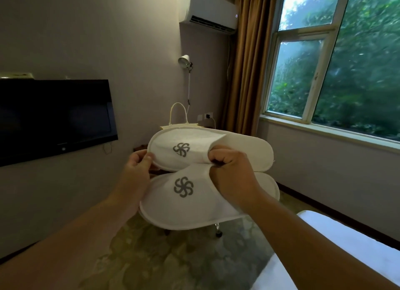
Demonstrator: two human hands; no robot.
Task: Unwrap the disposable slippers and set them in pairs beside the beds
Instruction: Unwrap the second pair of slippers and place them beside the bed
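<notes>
Two white disposable slippers with a grey swirl logo are held up in front of me, with no wrapper visible on them. The upper slipper (242,147) lies across with its toe to the left. The lower slipper (164,205) overlaps it from below. My left hand (138,166) pinches the toe edge of the upper slipper. My right hand (229,173) is closed on the open edge of the upper slipper's strap, and its wrist covers part of the lower slipper. A white bed (337,246) shows at the lower right.
A wall television (54,118) hangs at the left. Behind the slippers stand a cream bag (178,121) and a wall lamp (185,62). An air conditioner (207,10), a brown curtain (249,62) and a window (337,58) fill the right. Patterned carpet (173,257) lies below.
</notes>
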